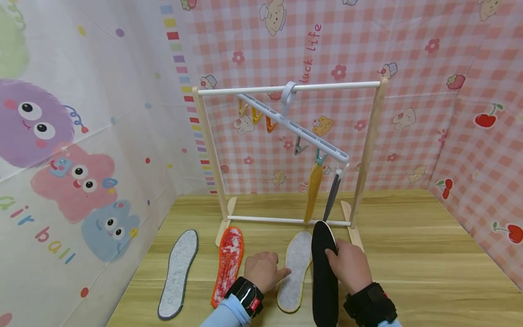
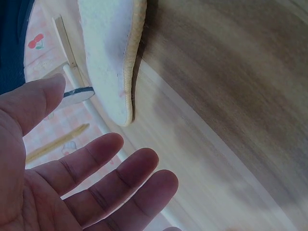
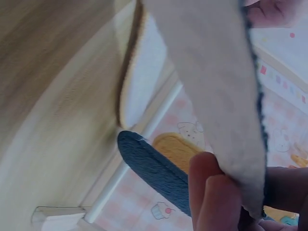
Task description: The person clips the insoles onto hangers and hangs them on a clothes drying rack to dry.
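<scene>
Black insole [image 1: 324, 286] is up front over the table, pinched by the right hand [image 1: 352, 267], thumb on the black face, fingers behind on the pale face; can't tell if its lower end touches wood. Prob. v. light, bendy but w/ some spring, soft, not slippery, hard to break; best hold is prob. a flat pinch nr one end, so the rest doesn't flop. Left hand [image 1: 264, 272] holds nothing, fingers loose & apart, by the grey insole w/ yellow edge [image 1: 296, 272]; can't tell if they touch.

Further left lie the red insole [image 1: 229, 261] & the grey insole w/ dark edge [image 1: 178, 272]; behind, a white-and-wood rack [image 1: 371, 145] bears a slanted hanger [image 1: 300, 129] w/ clips, yellow insole [image 1: 313, 190] & dark insole [image 1: 333, 195] clipped at its near end. Table [image 1: 429, 259] is wood-grain, looks flat; pink checked cloth [image 1: 363, 41] backs it, white cartoon cloth [image 1: 135, 86] at left.
</scene>
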The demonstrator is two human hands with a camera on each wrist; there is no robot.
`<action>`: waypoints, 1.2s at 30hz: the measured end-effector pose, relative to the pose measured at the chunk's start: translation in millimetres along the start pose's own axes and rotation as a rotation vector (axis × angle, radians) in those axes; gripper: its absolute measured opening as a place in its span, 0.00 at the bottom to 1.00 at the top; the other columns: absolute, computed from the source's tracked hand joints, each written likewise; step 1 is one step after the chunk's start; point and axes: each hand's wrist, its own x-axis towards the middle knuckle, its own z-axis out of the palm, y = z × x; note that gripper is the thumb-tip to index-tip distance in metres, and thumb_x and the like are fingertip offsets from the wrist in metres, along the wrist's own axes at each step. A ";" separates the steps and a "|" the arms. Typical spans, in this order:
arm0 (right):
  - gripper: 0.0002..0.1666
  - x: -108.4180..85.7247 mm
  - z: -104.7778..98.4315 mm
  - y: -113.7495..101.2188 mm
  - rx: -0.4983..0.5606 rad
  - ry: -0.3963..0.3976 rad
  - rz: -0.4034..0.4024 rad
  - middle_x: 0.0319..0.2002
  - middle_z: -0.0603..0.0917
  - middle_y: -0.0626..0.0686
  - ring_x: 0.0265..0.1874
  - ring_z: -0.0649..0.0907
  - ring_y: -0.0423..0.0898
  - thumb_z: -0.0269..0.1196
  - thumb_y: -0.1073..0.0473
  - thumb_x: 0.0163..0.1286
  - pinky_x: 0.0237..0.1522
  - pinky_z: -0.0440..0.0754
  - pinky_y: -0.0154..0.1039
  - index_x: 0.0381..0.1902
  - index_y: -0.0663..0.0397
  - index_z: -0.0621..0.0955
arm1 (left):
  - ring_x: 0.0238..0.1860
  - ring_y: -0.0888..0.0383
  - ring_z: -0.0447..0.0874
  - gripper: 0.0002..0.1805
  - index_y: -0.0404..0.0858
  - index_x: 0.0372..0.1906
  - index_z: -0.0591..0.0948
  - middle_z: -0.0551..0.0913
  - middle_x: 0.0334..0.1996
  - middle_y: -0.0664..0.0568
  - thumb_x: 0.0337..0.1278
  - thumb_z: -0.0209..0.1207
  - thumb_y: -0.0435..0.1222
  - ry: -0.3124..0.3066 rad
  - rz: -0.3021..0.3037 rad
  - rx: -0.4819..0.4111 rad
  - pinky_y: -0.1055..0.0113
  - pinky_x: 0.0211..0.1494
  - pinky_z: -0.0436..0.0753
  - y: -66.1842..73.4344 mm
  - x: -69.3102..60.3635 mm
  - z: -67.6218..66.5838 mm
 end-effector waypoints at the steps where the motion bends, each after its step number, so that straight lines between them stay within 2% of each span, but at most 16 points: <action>1: 0.15 0.2 -0.6 -1.2 0.003 0.005 0.000 0.15 0.71 0.49 0.17 0.72 0.46 0.64 0.62 0.66 0.23 0.67 0.42 0.21 0.56 0.73 | 0.15 0.61 0.66 0.27 0.46 0.14 0.73 0.68 0.13 0.57 0.51 0.66 0.60 -0.002 -0.002 -0.003 0.64 0.19 0.64 -0.2 0.4 0.1; 8: 0.09 1.9 -4.9 -8.6 0.020 0.027 0.002 0.17 0.74 0.50 0.18 0.75 0.46 0.64 0.63 0.65 0.24 0.69 0.42 0.26 0.60 0.77 | 0.14 0.61 0.65 0.28 0.46 0.13 0.72 0.67 0.12 0.58 0.51 0.66 0.60 0.010 0.006 0.020 0.64 0.18 0.64 -2.7 2.6 0.6; 19: 0.08 3.7 -11.0 -20.3 0.048 0.052 -0.001 0.17 0.75 0.49 0.18 0.74 0.46 0.64 0.62 0.67 0.23 0.69 0.41 0.28 0.60 0.78 | 0.13 0.61 0.65 0.28 0.46 0.12 0.70 0.66 0.11 0.57 0.50 0.68 0.58 0.039 0.030 0.017 0.64 0.17 0.63 -4.3 3.8 -4.9; 23: 0.07 4.9 -11.1 -22.6 0.051 0.087 -0.022 0.18 0.77 0.50 0.18 0.75 0.46 0.64 0.62 0.67 0.23 0.70 0.42 0.32 0.63 0.80 | 0.13 0.61 0.65 0.28 0.45 0.13 0.70 0.66 0.11 0.57 0.51 0.67 0.59 0.036 0.032 0.027 0.65 0.16 0.63 -5.1 4.9 -5.9; 27: 0.07 5.9 -11.0 -24.5 0.048 0.126 -0.054 0.18 0.77 0.50 0.18 0.76 0.46 0.65 0.63 0.66 0.23 0.70 0.43 0.31 0.63 0.81 | 0.14 0.60 0.68 0.28 0.45 0.14 0.70 0.67 0.12 0.57 0.50 0.67 0.59 0.050 0.033 0.027 0.64 0.17 0.64 -6.6 7.6 -7.1; 36: 0.07 8.2 -11.5 -27.8 0.071 0.147 -0.077 0.19 0.79 0.52 0.20 0.77 0.48 0.64 0.62 0.67 0.24 0.71 0.43 0.35 0.63 0.82 | 0.14 0.58 0.69 0.28 0.44 0.14 0.71 0.68 0.12 0.55 0.51 0.67 0.58 0.061 0.032 0.029 0.62 0.16 0.65 -9.6 15.9 -16.3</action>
